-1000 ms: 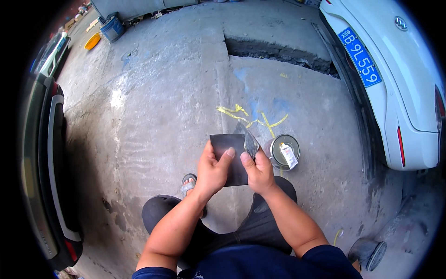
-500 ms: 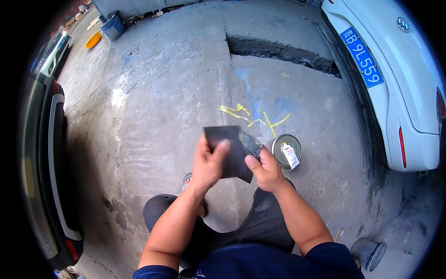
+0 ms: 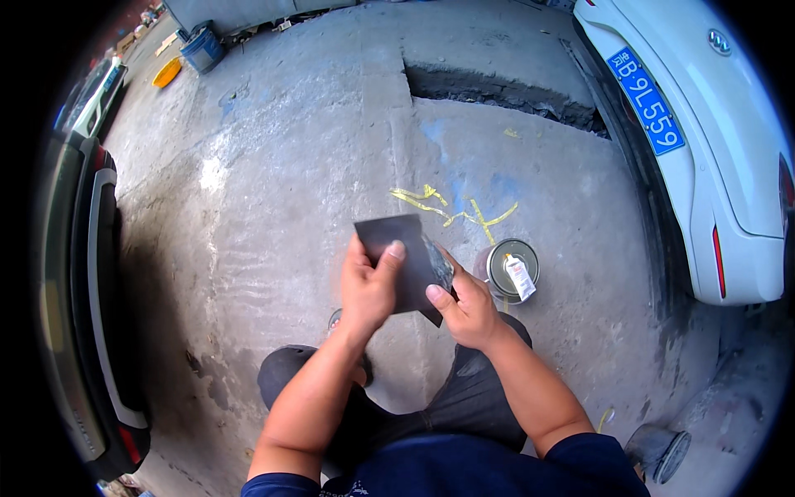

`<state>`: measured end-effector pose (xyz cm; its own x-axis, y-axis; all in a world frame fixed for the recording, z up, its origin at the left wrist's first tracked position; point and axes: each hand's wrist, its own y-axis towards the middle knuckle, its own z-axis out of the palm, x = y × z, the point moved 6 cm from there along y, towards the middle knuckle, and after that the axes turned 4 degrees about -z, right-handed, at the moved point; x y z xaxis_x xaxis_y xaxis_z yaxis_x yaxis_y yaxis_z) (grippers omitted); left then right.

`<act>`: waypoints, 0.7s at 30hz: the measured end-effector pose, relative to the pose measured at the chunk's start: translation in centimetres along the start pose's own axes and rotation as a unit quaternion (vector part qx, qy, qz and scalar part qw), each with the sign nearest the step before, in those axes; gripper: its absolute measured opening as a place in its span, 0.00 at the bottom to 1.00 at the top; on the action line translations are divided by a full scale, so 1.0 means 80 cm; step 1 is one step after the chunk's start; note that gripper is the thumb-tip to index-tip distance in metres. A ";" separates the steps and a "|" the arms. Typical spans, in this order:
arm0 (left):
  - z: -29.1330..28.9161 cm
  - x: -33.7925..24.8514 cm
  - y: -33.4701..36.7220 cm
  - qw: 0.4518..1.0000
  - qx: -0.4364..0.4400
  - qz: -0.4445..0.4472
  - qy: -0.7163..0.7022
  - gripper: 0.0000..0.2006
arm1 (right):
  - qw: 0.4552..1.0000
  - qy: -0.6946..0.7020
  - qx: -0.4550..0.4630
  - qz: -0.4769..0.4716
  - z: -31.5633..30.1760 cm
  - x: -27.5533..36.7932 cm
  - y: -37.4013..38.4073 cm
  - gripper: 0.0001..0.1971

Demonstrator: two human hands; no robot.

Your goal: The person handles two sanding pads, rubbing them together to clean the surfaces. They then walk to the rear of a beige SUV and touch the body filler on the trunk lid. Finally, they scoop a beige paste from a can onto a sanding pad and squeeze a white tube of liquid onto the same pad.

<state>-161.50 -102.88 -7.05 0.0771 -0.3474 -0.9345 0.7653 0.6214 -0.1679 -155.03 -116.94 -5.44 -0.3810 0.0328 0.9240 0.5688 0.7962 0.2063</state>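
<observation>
I look down from my far-off seat and see two bare hands busy with a dark flat sheet. The sheet is up in the air, in front of the knees and above the grey floor. The left hand grips its left side, with the thumb flat on the front and the other fingers mostly hidden behind. The right hand is closed around the right side, with its thumb by the sheet's edge. A rough grey patch shows between the sheet and the right fingers, but I can't tell if it is part of the sheet or another bit.

Just right of the right hand, a round can stands on the floor. A small white tube lies on top of it. Past the sheet I see crinkly yellow strips on the floor. A white car is over on my right, and a dark car is on my left. A bucket is near the bottom right.
</observation>
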 end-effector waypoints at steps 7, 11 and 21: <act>0.005 0.001 -0.007 0.996 0.059 0.002 0.066 0.12 | 0.966 0.011 0.178 0.186 -0.014 -0.029 0.008 0.23; -0.028 -0.002 0.013 0.999 -0.008 -0.034 -0.014 0.14 | 0.950 0.249 -0.009 0.186 -0.055 -0.064 -0.002 0.20; -0.011 0.020 0.002 0.988 0.105 -0.037 0.109 0.13 | 0.924 0.328 -0.007 0.198 -0.094 -0.055 0.075 0.17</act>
<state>-161.82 -102.69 -8.82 -0.1063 -0.2129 -0.9713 0.8808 0.4331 -0.1913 -144.47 -116.81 -5.85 0.3794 -0.0572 0.9235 0.5802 0.7922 -0.1892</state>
